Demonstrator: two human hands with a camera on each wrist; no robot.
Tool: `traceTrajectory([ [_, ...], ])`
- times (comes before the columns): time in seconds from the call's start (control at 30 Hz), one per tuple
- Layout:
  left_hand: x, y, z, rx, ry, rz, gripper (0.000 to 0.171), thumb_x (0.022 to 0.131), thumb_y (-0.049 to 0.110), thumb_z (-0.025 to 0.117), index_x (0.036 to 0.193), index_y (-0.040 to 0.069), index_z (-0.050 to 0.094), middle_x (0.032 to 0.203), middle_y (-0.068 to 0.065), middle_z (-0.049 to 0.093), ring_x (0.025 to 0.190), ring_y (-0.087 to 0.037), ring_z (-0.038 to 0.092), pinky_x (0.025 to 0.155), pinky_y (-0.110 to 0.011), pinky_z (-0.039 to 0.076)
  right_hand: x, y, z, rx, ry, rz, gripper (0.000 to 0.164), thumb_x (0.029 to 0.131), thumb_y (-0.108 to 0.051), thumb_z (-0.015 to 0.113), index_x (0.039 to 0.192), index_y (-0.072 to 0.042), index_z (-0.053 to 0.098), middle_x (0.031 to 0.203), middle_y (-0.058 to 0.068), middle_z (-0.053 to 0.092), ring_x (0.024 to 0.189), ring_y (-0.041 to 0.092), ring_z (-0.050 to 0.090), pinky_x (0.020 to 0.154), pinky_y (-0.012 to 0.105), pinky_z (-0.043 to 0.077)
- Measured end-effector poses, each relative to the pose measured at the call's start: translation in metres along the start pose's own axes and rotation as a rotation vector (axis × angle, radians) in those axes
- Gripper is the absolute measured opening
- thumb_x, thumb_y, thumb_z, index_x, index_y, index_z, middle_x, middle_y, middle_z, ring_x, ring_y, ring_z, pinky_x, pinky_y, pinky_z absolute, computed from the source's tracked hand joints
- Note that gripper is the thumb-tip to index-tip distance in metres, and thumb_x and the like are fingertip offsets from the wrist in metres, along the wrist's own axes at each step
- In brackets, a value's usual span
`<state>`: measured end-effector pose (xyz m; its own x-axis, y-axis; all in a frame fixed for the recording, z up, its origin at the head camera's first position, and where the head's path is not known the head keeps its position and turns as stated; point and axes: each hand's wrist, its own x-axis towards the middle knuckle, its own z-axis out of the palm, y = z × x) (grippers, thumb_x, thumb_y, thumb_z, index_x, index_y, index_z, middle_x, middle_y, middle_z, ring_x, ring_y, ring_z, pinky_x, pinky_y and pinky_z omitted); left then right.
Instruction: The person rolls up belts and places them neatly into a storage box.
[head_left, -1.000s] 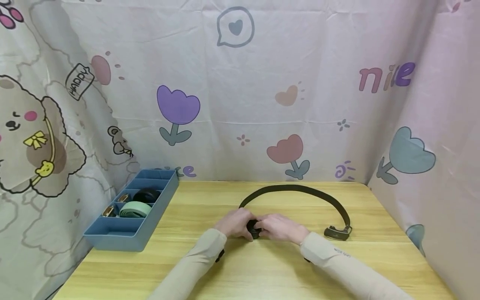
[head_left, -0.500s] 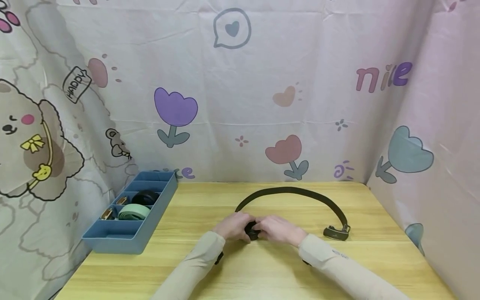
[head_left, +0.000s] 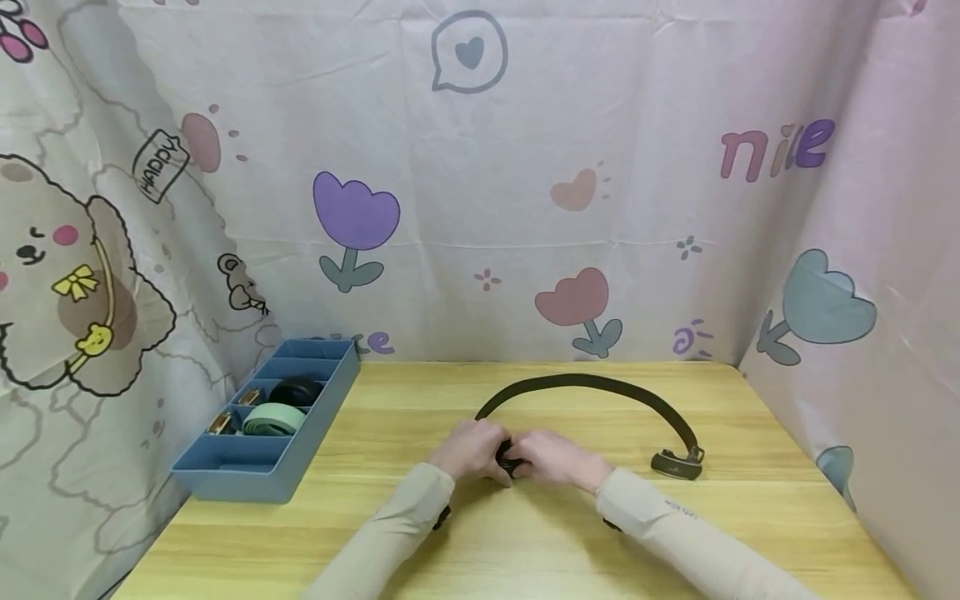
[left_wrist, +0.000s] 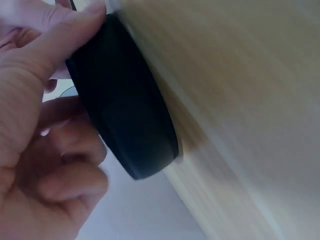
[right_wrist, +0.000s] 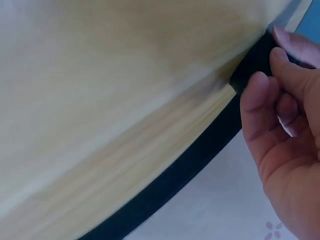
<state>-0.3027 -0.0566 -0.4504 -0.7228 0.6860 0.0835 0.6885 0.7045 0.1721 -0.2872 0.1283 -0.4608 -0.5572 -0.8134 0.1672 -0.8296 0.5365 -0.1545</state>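
A black belt lies on the table, its strap (head_left: 577, 381) standing on edge in a wide arc and its dark metal buckle (head_left: 677, 464) at the right end. The other end is wound into a coil (left_wrist: 120, 100), also standing on edge. My left hand (head_left: 471, 452) grips the coil from the left, thumb on its upper edge in the left wrist view. From the right, my right hand (head_left: 558, 458) pinches the same coil between thumb and fingers; part of the strap (right_wrist: 175, 177) runs away below that hand. The hands hide much of the coil in the head view.
At the left, a blue divided box (head_left: 318, 442) holds a rolled green belt (head_left: 273, 419) and a rolled black belt (head_left: 296, 390), with gold-coloured buckles beside them. A printed curtain (head_left: 480, 167) hangs behind the wooden table (head_left: 525, 550).
Both hands stay at the coil with only small finger shifts, and less of the coil shows between them now. The buckle end has barely moved. The head view shifts slightly.
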Motion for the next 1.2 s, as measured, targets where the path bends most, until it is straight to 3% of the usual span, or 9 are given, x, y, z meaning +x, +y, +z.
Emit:
traceTrajectory([
  [0.13, -0.0003, -0.0032, -0.0019, -0.029, -0.042, 0.032, 0.040, 0.064, 0.027, 0.090, 0.098, 0.024, 0.070, 0.088, 0.014, 0.067, 0.077, -0.003, 0.056, 0.073, -0.024, 0.048, -0.0022, 0.0047, -0.0031, -0.012, -0.010, -0.028, 0.008, 0.089, -0.016, 0.071, 0.097, -0.015, 0.071, 0.088, -0.004, 0.064, 0.078, 0.008, 0.062, 0.071, 0.018, 0.049],
  [0.23, 0.0007, -0.0037, -0.0027, -0.036, -0.047, 0.029, 0.038, 0.063, 0.027, 0.090, 0.095, 0.025, 0.070, 0.084, 0.016, 0.065, 0.075, -0.003, 0.055, 0.073, -0.024, 0.047, -0.0039, 0.0051, -0.0040, -0.033, -0.011, -0.033, 0.009, 0.090, -0.015, 0.070, 0.098, -0.014, 0.070, 0.090, -0.004, 0.064, 0.078, 0.006, 0.060, 0.071, 0.018, 0.049],
  [0.5, 0.0024, -0.0018, 0.0006, -0.029, 0.008, -0.019, 0.035, 0.057, 0.047, 0.091, 0.074, 0.028, 0.066, 0.067, 0.016, 0.058, 0.061, -0.003, 0.049, 0.058, -0.022, 0.043, -0.0044, -0.0031, -0.0017, -0.057, 0.053, -0.029, 0.006, 0.091, -0.023, 0.069, 0.093, -0.017, 0.069, 0.096, -0.005, 0.063, 0.082, 0.003, 0.060, 0.072, 0.018, 0.050],
  [0.77, -0.0006, -0.0074, -0.0010, -0.082, -0.072, 0.009, 0.047, 0.060, 0.032, 0.093, 0.101, 0.029, 0.071, 0.089, 0.016, 0.067, 0.076, -0.001, 0.055, 0.074, -0.022, 0.047, -0.0052, 0.0041, -0.0018, -0.034, -0.032, -0.032, 0.017, 0.088, -0.022, 0.072, 0.103, -0.015, 0.072, 0.092, -0.006, 0.060, 0.079, 0.001, 0.054, 0.072, 0.015, 0.048],
  [1.03, 0.0000, -0.0049, 0.0010, 0.017, 0.004, -0.017, 0.039, 0.056, 0.051, 0.091, 0.080, 0.029, 0.069, 0.072, 0.017, 0.061, 0.064, -0.003, 0.052, 0.062, -0.023, 0.044, -0.0042, -0.0031, -0.0024, -0.101, -0.004, -0.012, 0.008, 0.093, -0.028, 0.067, 0.093, -0.020, 0.068, 0.097, -0.008, 0.057, 0.085, 0.003, 0.057, 0.077, 0.020, 0.051],
  [1.2, -0.0017, -0.0071, 0.0023, 0.004, -0.014, 0.005, 0.046, 0.058, 0.047, 0.091, 0.095, 0.028, 0.071, 0.083, 0.015, 0.067, 0.072, -0.003, 0.056, 0.069, -0.024, 0.047, -0.0052, 0.0022, -0.0031, -0.089, -0.033, -0.019, 0.013, 0.091, -0.028, 0.069, 0.101, -0.019, 0.071, 0.099, -0.007, 0.059, 0.087, 0.003, 0.056, 0.079, 0.020, 0.050],
])
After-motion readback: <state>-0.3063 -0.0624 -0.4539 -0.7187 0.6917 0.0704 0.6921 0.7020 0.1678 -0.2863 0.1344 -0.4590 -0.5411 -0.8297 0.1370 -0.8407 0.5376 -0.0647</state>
